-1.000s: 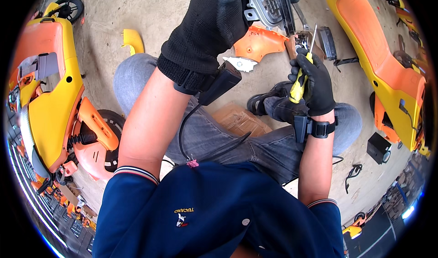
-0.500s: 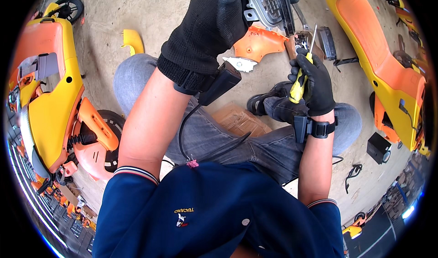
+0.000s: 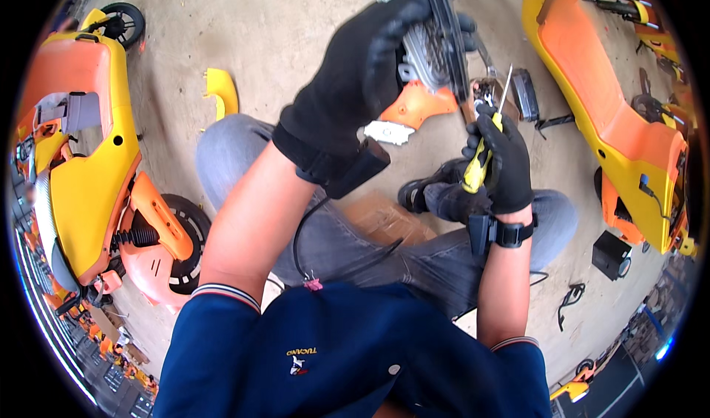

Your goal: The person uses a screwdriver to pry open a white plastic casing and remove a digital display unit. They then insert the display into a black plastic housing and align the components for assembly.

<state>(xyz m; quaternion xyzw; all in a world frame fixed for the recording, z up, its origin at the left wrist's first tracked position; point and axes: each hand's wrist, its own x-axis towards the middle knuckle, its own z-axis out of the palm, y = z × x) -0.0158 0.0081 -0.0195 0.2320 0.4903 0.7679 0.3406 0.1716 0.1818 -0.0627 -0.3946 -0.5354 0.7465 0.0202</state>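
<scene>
Seeing small brown carton (image 3: 508,106) on the concrete floor (image 3: 281,33) ahead, open on top, with small metal bits (image 3: 486,91) inside, too small to sort by kind; just right of it, a dark oblong block (image 3: 526,95), maybe a casing, cannot tell if hollow; further right and nearer the body, a black box (image 3: 612,255), cannot make out contents; between the bent legs, a flattish piece of brown cardboard (image 3: 388,218), cannot tell if box or sheet; now the main item: holding grey metal housing (image 3: 423,55) with a black edge in left hand (image 3: 362,70), black-gloved, wrapped firmly round it, with fingertips just showing past the far side; up near the top edge of the view, raised off the floor, tilted, left of and further out than right hand (image 3: 506,159); gripping yellow screwdriver (image 3: 477,168) in that one, also black-gloved, with fingers curled round the handle and blade pointing up and away; apart from the housing in this view, cannot judge depth between them; beyond and below the housing, partly hidden by it, an orange panel (image 3: 418,106); near that, a whitish plate (image 3: 388,132); off to the left on the floor, a curved yellow piece (image 3: 222,91); flanked by yellow-and-orange scooter bodies (image 3: 89,189) on both sides.
</scene>
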